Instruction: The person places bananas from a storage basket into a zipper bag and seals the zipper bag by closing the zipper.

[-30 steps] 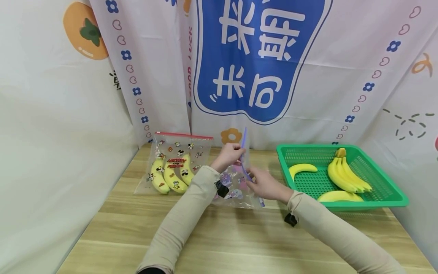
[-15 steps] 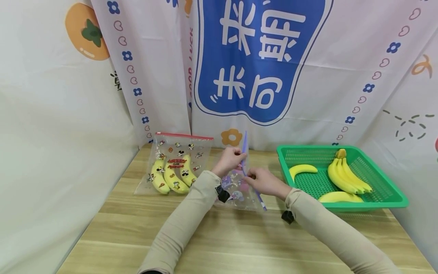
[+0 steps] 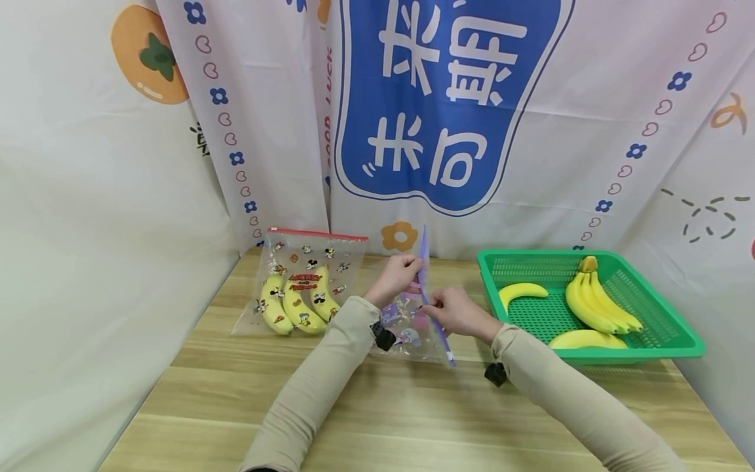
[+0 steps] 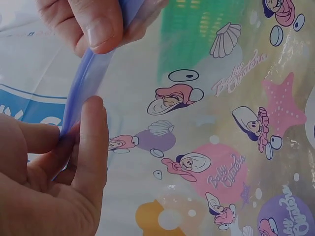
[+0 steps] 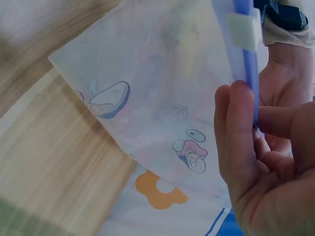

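Note:
A clear zip bag (image 3: 407,321) with pink and purple cartoon prints stands at the middle of the table, its purple zip edge (image 3: 441,335) facing right. My left hand (image 3: 396,278) pinches that edge towards its far end, thumb and fingers on either side. Lower down, nearer me, my right hand (image 3: 463,313) pinches the same strip. A white slider (image 5: 244,32) sits on the strip beyond my right fingertips in the right wrist view. The prints (image 4: 194,164) show large in the left wrist view. Whether anything lies inside this bag, I cannot tell.
Left of my hands, a clear bag with a red zip (image 3: 315,233) holds several bananas (image 3: 301,308). To the right stands a green basket (image 3: 660,354) with a bunch of bananas (image 3: 596,298) and single bananas (image 3: 525,290). A printed cloth (image 3: 377,216) hangs behind the table.
My right hand has shifted a little along the purple strip, and the strip's near end with the slider shows more plainly. My left hand has dipped slightly, still pinching. The basket and the other bag stay put.

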Demonstrator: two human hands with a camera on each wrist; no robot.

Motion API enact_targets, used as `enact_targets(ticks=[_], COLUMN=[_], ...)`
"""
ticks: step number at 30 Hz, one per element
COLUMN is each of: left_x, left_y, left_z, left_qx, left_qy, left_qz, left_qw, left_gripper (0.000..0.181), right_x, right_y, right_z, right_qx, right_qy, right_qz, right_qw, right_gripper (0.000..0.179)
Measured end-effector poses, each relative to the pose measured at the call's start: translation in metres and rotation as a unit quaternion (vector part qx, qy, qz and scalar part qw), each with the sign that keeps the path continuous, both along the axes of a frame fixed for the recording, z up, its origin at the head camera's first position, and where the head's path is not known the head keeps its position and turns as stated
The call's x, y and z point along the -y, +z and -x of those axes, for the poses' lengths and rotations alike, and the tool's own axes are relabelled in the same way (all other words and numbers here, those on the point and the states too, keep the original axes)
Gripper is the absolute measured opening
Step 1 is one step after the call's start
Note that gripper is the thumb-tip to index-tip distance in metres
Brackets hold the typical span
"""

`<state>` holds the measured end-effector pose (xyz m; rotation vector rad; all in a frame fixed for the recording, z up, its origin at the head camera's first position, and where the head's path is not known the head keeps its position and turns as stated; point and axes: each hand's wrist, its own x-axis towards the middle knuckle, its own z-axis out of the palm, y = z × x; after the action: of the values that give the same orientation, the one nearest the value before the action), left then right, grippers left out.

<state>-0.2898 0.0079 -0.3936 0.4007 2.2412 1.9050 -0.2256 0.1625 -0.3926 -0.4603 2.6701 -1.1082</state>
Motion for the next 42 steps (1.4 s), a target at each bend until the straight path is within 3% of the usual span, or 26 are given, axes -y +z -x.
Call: enact_targets(ticks=[10,21,30,36,42], left_x=[0.0005,0.0045,0.0081,0.0081,0.0067], left_y=[-0.0009,-0.0051,-0.005,-0.0037,-0.0048], left_z=[0.0019,0.0027,0.0034,0.0011,0.0012], left_qx=[0.031,0.024,0.068,0.052,0.024], left_qy=[-0.022,-0.043,-0.062,-0.076,-0.054], left_qz=[-0.022,-0.032,-0.07,-0.069,-0.051], left_qw=[0.999,0.9983,0.9933,0.9934,0.9969], left_gripper=[0.027,0.021,0.021,0.017,0.016], right_x=[-0.0018,-0.002,-0.001,0.0004,0.0036], right_y=[-0.0001,0.0004,0.0001,-0.0012,-0.001], right_z=[-0.0002,-0.0012,0.0,0.0005,0.0002], right_qx=[0.012,0.022,0.052,0.066,0.047], right_qy=[-0.004,0.001,-0.009,-0.015,-0.009], right_qz=[0.027,0.026,0.056,0.061,0.042], right_qw=[0.9996,0.9994,0.9971,0.9958,0.9979], right_gripper=[0.024,0.025,0.022,0.024,0.022])
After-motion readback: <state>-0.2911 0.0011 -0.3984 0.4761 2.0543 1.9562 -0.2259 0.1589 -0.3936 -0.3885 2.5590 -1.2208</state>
